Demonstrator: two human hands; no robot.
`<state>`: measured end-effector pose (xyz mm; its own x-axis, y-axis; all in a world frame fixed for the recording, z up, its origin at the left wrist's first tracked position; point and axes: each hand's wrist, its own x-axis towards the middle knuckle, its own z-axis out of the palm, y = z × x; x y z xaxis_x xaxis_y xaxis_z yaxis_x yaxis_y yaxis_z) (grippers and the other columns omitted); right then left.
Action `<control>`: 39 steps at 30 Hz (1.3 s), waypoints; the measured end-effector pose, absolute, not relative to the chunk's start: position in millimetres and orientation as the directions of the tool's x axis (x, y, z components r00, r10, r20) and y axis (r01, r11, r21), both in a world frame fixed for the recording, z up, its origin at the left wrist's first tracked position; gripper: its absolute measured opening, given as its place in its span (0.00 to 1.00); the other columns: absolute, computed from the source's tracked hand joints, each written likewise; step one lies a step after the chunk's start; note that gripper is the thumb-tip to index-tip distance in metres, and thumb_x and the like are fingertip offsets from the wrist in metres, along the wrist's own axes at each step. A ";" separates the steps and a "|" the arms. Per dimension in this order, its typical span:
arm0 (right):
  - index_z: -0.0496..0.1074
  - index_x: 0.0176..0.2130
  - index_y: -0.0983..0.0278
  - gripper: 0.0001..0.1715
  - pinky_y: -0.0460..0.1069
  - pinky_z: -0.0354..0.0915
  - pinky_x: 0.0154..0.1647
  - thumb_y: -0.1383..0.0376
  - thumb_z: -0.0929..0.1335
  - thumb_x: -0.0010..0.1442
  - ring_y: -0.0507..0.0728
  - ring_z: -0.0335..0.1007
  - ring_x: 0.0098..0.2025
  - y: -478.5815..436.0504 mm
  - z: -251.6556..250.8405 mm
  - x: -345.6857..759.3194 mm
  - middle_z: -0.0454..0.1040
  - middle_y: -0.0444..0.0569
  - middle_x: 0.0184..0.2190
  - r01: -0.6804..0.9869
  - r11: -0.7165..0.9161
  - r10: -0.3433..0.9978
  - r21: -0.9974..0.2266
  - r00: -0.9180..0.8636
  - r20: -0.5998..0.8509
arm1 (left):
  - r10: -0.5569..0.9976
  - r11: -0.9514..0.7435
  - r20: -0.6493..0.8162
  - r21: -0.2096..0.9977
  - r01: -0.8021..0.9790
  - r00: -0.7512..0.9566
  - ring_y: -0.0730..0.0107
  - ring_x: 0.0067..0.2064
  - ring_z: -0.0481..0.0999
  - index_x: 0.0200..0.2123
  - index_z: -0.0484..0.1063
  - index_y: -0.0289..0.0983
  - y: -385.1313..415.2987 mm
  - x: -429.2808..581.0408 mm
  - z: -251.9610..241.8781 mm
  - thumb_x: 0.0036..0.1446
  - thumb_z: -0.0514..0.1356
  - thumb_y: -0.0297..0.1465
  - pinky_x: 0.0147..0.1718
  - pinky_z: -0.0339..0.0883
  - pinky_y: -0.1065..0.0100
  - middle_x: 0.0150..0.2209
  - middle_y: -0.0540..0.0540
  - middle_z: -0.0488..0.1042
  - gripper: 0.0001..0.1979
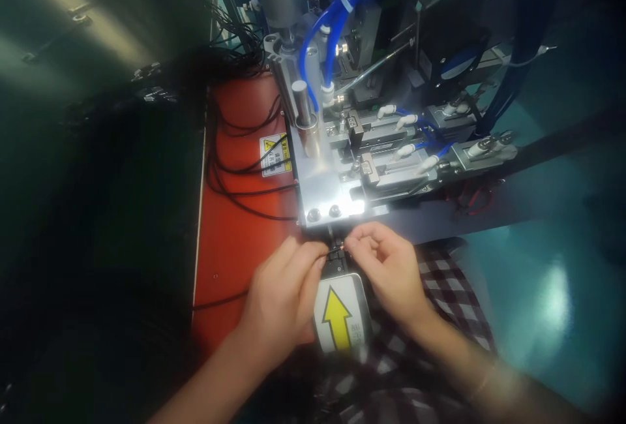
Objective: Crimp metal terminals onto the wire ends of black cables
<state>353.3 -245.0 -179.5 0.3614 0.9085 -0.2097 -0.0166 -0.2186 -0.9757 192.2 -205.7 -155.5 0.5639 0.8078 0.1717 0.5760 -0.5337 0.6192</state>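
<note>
My left hand [281, 290] is closed in a pinch on a thin black cable [222, 301], which comes in from the left and passes under the fingers. A short length of it shows between my hands. My right hand [391, 271] pinches the cable's small bright end, partly hidden by the fingertips. Both hands are over a narrow black fixture [337, 262], just in front of the metal head of a machine [323, 196]. Below the fixture, between my wrists, lies a white plate with a yellow arrow [337, 313].
Several black cables [244, 199] loop over the red work surface [235, 248], beside a warning label [275, 155]. Blue air hoses [337, 13] and pneumatic cylinders [396, 179] crowd the machine behind. More black cables hang in a dark bundle [229, 52] at the back left.
</note>
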 end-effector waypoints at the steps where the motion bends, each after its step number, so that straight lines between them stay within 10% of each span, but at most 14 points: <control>1: 0.70 0.27 0.65 0.07 0.44 0.56 0.21 0.64 0.69 0.54 0.49 0.57 0.21 -243.8 -176.8 353.3 0.65 0.40 0.19 -0.091 -0.260 0.893 -0.961 0.357 -0.276 | 0.807 -0.535 0.173 0.617 0.577 0.564 0.71 0.30 0.69 0.40 0.73 0.36 -205.5 192.5 -155.3 0.62 0.54 0.25 0.29 0.64 0.71 0.30 0.48 0.69 0.08; 10: 0.65 0.23 0.64 0.14 0.43 0.49 0.17 0.60 0.71 0.51 0.46 0.46 0.16 -238.0 -165.8 354.9 0.55 0.34 0.13 -0.464 -0.424 0.828 -0.778 0.148 -0.540 | 0.769 -0.590 0.209 0.597 0.544 0.604 0.71 0.34 0.72 0.44 0.73 0.35 -203.4 192.2 -156.2 0.62 0.54 0.23 0.32 0.68 0.72 0.35 0.45 0.72 0.11; 16: 0.67 0.30 0.64 0.08 0.44 0.56 0.22 0.63 0.66 0.60 0.50 0.58 0.22 -247.9 -173.7 353.4 0.63 0.39 0.20 0.009 -0.229 0.916 -0.973 0.341 -0.212 | 0.709 -0.667 0.195 0.498 0.554 0.678 0.70 0.32 0.72 0.49 0.75 0.37 -203.0 188.0 -157.6 0.62 0.51 0.22 0.28 0.68 0.73 0.33 0.45 0.69 0.18; 24: 0.67 0.34 0.63 0.05 0.47 0.57 0.24 0.67 0.64 0.63 0.50 0.58 0.20 -253.3 -178.9 356.0 0.61 0.39 0.20 0.445 -0.014 0.951 -0.895 0.283 0.126 | 0.672 -0.710 0.162 0.415 0.568 0.722 0.70 0.31 0.70 0.50 0.75 0.36 -201.5 189.1 -155.9 0.61 0.50 0.24 0.26 0.67 0.72 0.33 0.44 0.69 0.19; 30: 0.66 0.29 0.63 0.10 0.44 0.54 0.20 0.62 0.65 0.61 0.49 0.56 0.20 -248.5 -170.1 354.7 0.61 0.38 0.18 -0.088 -0.323 0.898 -0.942 0.288 -0.334 | 0.682 -0.681 0.157 0.494 0.541 0.714 0.68 0.33 0.71 0.48 0.74 0.32 -200.8 188.2 -156.2 0.60 0.52 0.23 0.29 0.68 0.70 0.34 0.43 0.71 0.16; 39: 0.64 0.23 0.65 0.15 0.43 0.43 0.18 0.59 0.70 0.53 0.45 0.45 0.17 -238.4 -168.0 365.8 0.56 0.35 0.14 -0.440 -0.502 0.815 -0.745 0.048 -0.577 | 0.680 -0.690 0.131 0.445 0.570 0.721 0.70 0.31 0.71 0.49 0.73 0.35 -201.5 188.5 -156.4 0.61 0.52 0.24 0.27 0.68 0.72 0.34 0.45 0.69 0.16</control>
